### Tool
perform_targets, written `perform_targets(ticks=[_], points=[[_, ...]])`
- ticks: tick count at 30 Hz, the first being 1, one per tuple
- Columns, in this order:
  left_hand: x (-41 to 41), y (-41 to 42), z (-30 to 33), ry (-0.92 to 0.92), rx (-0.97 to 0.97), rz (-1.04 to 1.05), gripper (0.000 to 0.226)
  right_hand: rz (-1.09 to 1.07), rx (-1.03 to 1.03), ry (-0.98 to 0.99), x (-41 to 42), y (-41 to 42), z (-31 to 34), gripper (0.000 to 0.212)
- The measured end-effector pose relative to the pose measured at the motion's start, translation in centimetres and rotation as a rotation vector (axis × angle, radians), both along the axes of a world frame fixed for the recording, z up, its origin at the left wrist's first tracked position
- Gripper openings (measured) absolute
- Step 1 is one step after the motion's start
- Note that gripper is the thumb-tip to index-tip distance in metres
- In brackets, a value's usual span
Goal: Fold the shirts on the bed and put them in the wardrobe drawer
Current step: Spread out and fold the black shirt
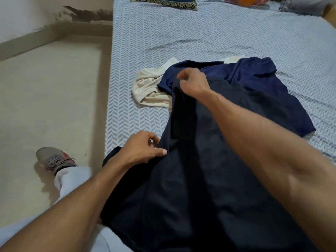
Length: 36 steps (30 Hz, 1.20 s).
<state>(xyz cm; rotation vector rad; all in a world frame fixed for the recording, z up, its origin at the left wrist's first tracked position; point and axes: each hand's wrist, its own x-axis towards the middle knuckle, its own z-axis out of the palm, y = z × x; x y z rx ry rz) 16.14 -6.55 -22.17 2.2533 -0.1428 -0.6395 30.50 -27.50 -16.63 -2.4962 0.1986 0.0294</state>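
Shirt (190, 170) lies lengthwise away, both hands pinching.

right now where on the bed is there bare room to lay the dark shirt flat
The bed sheet is bare between the pillow and the shirt pile, and down the strip left of the cream shirt. Around the navy shirt and the dark shirt held by both hands it is crowded.

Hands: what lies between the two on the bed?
In the head view, a raised fold of the dark shirt runs from the left hand to the right hand; both pinch it.
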Motion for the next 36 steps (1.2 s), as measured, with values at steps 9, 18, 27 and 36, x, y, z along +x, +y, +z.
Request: perform_targets(ticks=[9,18,27,36], points=[[2.2,0.9,-0.1,0.313,-0.211,0.024,0.023,-0.034,-0.133,0.203,8.1,-0.8,-2.0,0.032],[2.8,0.7,0.9,0.430,-0.168,-0.023,0.036,-0.308,0.103,-0.136,9.5,-3.4,-1.0,0.006],[3.0,0.8,0.9,0.494,-0.218,0.009,0.042,-0.246,0.248,0.167,9.6,-4.9,-2.5,0.027],[3.4,0.9,0.7,0.497,-0.208,0.027,0.025,-0.239,0.275,0.004,11.8,-2.4,-2.6,0.026]])
